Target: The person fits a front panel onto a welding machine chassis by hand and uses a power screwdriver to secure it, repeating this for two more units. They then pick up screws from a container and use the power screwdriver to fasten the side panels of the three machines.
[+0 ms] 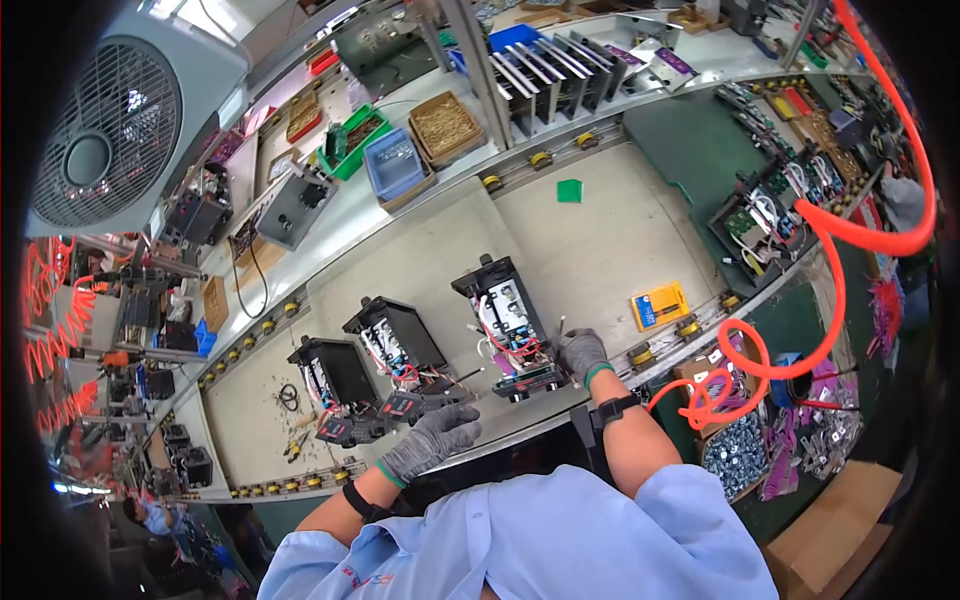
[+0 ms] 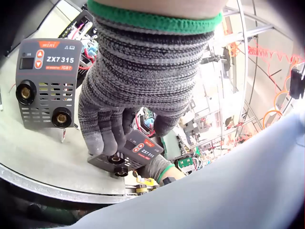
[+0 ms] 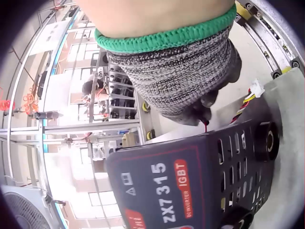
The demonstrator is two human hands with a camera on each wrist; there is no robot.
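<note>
Three partly assembled inverter welders stand in a row on the work surface, each with a black casing and bare wiring. The right-hand welder (image 1: pixel 508 325) has its grey front panel (image 3: pixel 167 186), marked ZX7 315, towards me. Beside its right side is my gloved right hand (image 1: pixel 583 352), fingers curled, pinching a thin dark red wire (image 3: pixel 206 126) at the panel's edge. My gloved left hand (image 1: pixel 432 443) hangs in front of the gap between the middle welder (image 1: pixel 400 345) and the right-hand one, fingers loosely bent around nothing. Further left stands another welder (image 1: pixel 338 385).
A yellow box (image 1: pixel 659 306) lies right of my right hand, and a green piece (image 1: pixel 570 191) lies further back. Blue bin (image 1: pixel 393 163) and cardboard tray (image 1: pixel 446 127) line the back shelf. A red coiled hose (image 1: pixel 790 370) hangs at right.
</note>
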